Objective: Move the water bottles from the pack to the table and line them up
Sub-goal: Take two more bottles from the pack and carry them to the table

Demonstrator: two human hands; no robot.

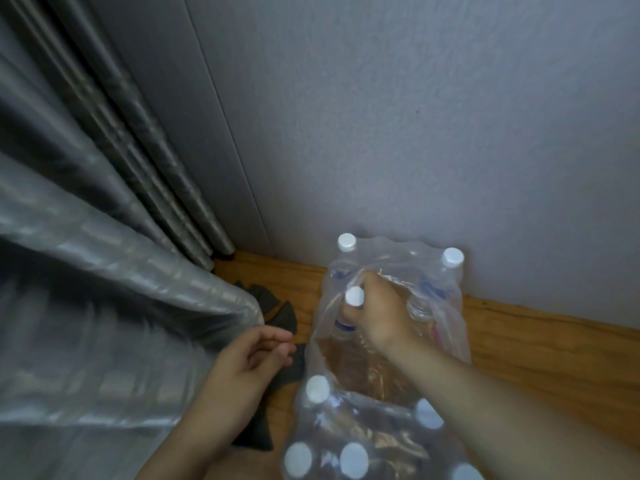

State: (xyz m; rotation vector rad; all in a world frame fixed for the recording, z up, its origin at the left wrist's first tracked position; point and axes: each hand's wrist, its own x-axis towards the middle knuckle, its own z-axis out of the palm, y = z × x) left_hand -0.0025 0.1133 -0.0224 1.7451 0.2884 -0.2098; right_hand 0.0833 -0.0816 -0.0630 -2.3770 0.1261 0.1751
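Note:
A clear plastic pack (pixel 450 336) of water bottles stands on the wooden floor against the wall, its wrap torn open in the middle. My right hand (pixel 375 311) reaches into the opening and grips the neck of a white-capped bottle (pixel 354 295). Two more bottles (pixel 346 242) (pixel 453 257) stand at the pack's far end. Several white-capped bottles (pixel 317 388) crowd its near end. My left hand (pixel 251 358) hovers left of the pack, fingers loosely curled, holding nothing.
A grey curtain (pixel 104 271) hangs at the left and drapes close to my left hand. A dark cloth (pixel 277 315) lies on the wooden floor (pixel 536 348) between curtain and pack. The grey wall (pixel 415 133) stands right behind the pack.

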